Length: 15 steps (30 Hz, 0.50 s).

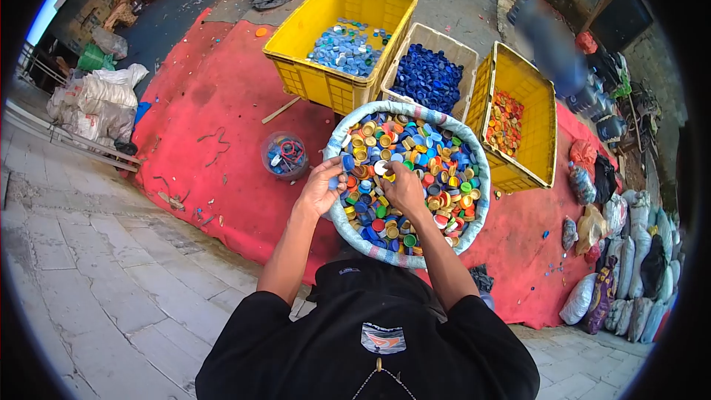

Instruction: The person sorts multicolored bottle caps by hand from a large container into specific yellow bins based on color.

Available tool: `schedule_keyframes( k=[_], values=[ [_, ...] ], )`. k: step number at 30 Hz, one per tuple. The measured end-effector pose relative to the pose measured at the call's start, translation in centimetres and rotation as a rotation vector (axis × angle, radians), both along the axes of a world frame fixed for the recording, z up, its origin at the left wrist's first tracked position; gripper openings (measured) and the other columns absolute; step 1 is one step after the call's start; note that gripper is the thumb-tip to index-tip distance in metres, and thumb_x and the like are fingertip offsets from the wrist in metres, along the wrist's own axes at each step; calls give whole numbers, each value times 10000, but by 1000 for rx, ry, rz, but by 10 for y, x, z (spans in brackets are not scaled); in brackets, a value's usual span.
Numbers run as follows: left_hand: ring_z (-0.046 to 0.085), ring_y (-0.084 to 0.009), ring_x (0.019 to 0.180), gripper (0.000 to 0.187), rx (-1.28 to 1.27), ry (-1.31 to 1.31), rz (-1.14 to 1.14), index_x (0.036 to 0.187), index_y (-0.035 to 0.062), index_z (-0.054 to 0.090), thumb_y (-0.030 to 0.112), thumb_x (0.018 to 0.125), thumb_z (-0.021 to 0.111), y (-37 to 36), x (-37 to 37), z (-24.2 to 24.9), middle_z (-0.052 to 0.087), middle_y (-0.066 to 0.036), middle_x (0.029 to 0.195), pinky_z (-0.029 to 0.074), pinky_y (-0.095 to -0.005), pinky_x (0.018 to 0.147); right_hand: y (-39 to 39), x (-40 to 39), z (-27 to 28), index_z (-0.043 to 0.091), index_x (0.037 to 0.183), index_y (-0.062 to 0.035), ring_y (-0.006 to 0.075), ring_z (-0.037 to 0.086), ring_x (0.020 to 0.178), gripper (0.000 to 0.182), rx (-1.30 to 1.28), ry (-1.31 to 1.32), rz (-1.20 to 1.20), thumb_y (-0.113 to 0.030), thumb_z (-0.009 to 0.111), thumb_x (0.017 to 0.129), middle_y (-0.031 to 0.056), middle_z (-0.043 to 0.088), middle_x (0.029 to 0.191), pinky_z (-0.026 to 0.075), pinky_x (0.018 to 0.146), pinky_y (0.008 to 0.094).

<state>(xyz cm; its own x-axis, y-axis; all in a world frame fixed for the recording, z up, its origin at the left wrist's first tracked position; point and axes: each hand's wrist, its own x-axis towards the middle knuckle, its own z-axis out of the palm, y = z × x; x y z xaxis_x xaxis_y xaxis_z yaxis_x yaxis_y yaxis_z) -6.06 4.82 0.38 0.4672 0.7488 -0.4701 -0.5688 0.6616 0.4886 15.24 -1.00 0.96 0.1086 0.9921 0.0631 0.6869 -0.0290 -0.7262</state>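
A round sack with a rolled pale-blue rim (480,178) stands right in front of me, full of bottle caps (415,185) in many colours. At its left edge my left hand (321,187) is closed on blue caps, one of them a dark blue cap (348,163) at the fingertips. My right hand (404,189) reaches into the middle of the pile, fingers bent together beside a white cap (381,167). Whether it grips that cap is hard to make out.
Beyond the sack stand a yellow crate (311,70) with light blue caps, a white crate (466,78) with dark blue caps and a yellow crate (529,170) with orange caps. A clear tub (284,154) is on the left; filled bags (629,259) lie right.
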Motion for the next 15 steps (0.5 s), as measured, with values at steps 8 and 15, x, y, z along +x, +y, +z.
schedule_keyframes(
  k=[8, 15],
  values=[
    [635, -146, 755, 263, -11, -37, 89, 1151, 25, 523, -4, 889, 534, -33, -4, 1, 618, -78, 925, 564, -264, 654, 17, -7, -15, 555, 1027, -32, 419, 653, 715, 269, -54, -316, 119, -138, 629, 791, 223, 667, 803, 520, 616, 508],
    [600, -127, 720, 163, 0, 116, 113, 1051, 13, 570, 27, 893, 534, -46, 8, -1, 610, -59, 886, 532, -270, 635, 22, -11, -28, 545, 1021, -25, 407, 662, 689, 237, -70, -368, 122, -133, 569, 811, 236, 662, 770, 526, 594, 509]
  ],
)
